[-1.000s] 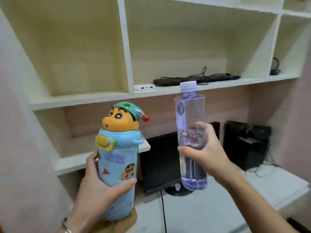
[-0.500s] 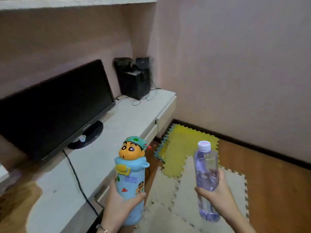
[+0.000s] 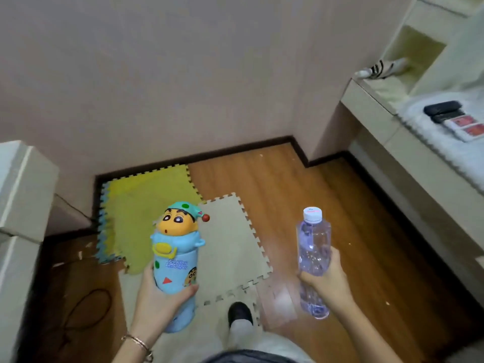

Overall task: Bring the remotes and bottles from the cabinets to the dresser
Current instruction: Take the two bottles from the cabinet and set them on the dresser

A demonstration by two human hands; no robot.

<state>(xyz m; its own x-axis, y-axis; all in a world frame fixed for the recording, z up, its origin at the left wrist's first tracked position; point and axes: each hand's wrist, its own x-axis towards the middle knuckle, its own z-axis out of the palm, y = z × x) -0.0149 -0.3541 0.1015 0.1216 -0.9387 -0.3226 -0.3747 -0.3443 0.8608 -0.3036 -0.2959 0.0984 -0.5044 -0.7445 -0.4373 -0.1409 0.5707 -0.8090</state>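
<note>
A pink wall (image 3: 183, 74) fills the far side above a wood floor (image 3: 288, 184). The pale dresser (image 3: 372, 119) stands at far right, with two dark remotes (image 3: 442, 111) lying on its white mat. Three foam mats (image 3: 146, 205) — yellow, beige, blue-edged — cover the floor at centre. There are two bottles, both upright. The left hand (image 3: 159, 297) is wrapped around the blue cartoon bottle (image 3: 175, 260), whose lettering is too blurred to read. The right hand (image 3: 327, 281) grips the clear water bottle (image 3: 313, 260) at mid-body, white cap on top.
</note>
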